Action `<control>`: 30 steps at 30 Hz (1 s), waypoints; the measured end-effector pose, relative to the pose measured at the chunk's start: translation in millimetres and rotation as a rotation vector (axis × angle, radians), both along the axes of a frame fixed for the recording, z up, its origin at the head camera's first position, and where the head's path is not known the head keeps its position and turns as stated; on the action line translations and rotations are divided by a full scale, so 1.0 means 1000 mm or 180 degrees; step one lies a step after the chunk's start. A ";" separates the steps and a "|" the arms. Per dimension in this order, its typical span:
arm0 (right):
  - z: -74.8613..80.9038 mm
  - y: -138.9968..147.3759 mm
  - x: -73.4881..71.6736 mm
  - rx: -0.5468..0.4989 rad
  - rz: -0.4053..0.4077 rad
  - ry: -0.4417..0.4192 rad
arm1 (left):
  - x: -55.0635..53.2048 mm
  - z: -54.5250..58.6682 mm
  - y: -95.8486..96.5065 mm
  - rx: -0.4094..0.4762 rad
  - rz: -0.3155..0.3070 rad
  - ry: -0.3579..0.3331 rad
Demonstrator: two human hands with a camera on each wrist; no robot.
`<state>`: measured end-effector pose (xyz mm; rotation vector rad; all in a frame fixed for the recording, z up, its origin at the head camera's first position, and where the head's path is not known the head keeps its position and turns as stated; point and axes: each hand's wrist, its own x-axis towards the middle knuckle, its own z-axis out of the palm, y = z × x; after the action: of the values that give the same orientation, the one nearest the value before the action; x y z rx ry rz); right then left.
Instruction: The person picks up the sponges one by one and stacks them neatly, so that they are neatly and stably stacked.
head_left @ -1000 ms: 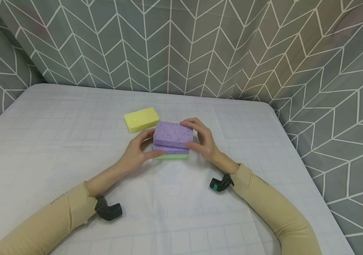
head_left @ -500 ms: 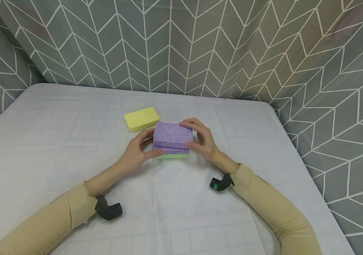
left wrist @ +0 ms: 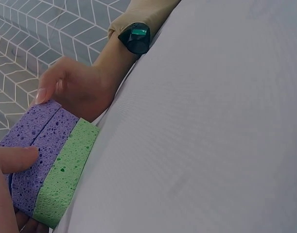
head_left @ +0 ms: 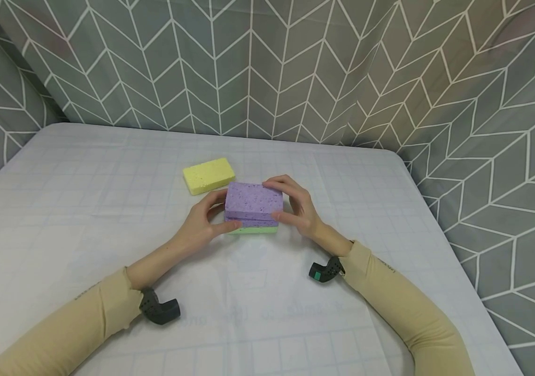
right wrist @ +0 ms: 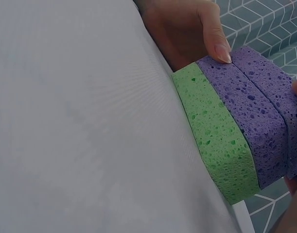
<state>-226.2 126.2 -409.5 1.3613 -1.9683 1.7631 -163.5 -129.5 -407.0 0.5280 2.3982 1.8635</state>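
Three sponges are stacked on the table in the head view. A green sponge lies at the bottom, a lower purple sponge sits on it, and an upper purple sponge tops the pile. My left hand grips the lower purple sponge from the left, its thumb on the near side. From the right, my right hand pinches the upper purple sponge between thumb and fingers. In the right wrist view the purple sponges' edges nearly line up, with a thin seam between them.
Just behind the pile on the left, a yellow sponge lies flat on the white-covered table. A grey curtain with white chevron lines hangs behind the table and along the right side.
My right hand has drawn the upper purple sponge slightly toward me and to the left, so less of the lower one shows. My left hand has stayed put.
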 end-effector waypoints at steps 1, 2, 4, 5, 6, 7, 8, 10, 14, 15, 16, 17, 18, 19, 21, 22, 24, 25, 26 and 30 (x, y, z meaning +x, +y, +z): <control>0.000 0.000 0.000 0.0002 0.0004 0.0000 | 0.000 0.000 0.000 0.0008 -0.0002 0.0001; 0.000 0.000 0.000 0.0001 0.0008 0.0001 | 0.000 0.000 0.000 0.0014 -0.0002 -0.0002; 0.000 0.000 0.000 -0.0009 0.0022 0.0004 | 0.000 0.000 0.000 0.0027 -0.0005 -0.0004; 0.000 0.000 0.000 -0.0014 0.0033 0.0005 | 0.000 0.000 0.000 0.0030 -0.0006 -0.0011; 0.000 0.000 0.000 -0.0015 0.0043 0.0006 | 0.000 0.000 0.001 0.0033 -0.0006 -0.0012; 0.000 0.000 0.000 -0.0016 0.0054 0.0006 | 0.000 0.000 0.001 0.0035 -0.0005 -0.0014; 0.000 0.000 0.000 -0.0017 0.0061 0.0006 | 0.000 0.000 0.001 0.0033 -0.0001 -0.0018; 0.000 0.000 0.000 -0.0013 0.0067 0.0000 | 0.000 0.000 0.001 0.0035 0.0003 -0.0018; 0.000 -0.001 0.000 0.0000 0.0061 -0.0024 | -0.001 0.001 0.002 0.0035 0.0016 -0.0022; 0.000 -0.001 0.000 0.0002 0.0061 -0.0032 | -0.001 0.001 0.002 0.0033 0.0017 -0.0020; 0.000 -0.001 0.000 0.0003 0.0064 -0.0038 | -0.001 0.001 0.002 0.0032 0.0019 -0.0016; 0.000 -0.001 0.000 0.0003 0.0069 -0.0045 | -0.001 0.001 0.002 0.0032 0.0019 -0.0011; 0.000 -0.001 0.000 0.0003 0.0075 -0.0051 | -0.001 0.001 0.002 0.0028 0.0019 -0.0004; 0.000 -0.001 0.001 0.0006 0.0080 -0.0056 | -0.001 0.001 0.002 0.0027 0.0019 0.0005; 0.000 -0.001 0.001 0.0011 0.0088 -0.0063 | -0.001 0.001 0.002 0.0027 0.0018 0.0018; 0.000 -0.001 0.001 0.0012 0.0091 -0.0068 | -0.001 0.001 0.002 0.0030 0.0021 0.0022; 0.000 -0.001 0.001 0.0016 0.0093 -0.0080 | -0.001 0.001 0.002 0.0030 0.0023 0.0022; 0.000 -0.001 0.001 0.0017 0.0093 -0.0085 | -0.001 0.002 0.002 0.0031 0.0024 0.0021; 0.000 -0.001 0.001 0.0015 0.0094 -0.0092 | -0.001 0.002 0.002 0.0029 0.0025 0.0017; 0.000 -0.001 0.000 0.0019 0.0094 -0.0112 | 0.000 0.002 0.002 0.0025 0.0028 -0.0005</control>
<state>-225.9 124.7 -409.6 1.3773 -1.9827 1.8077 -163.5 -127.6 -404.5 0.5172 2.3972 1.8768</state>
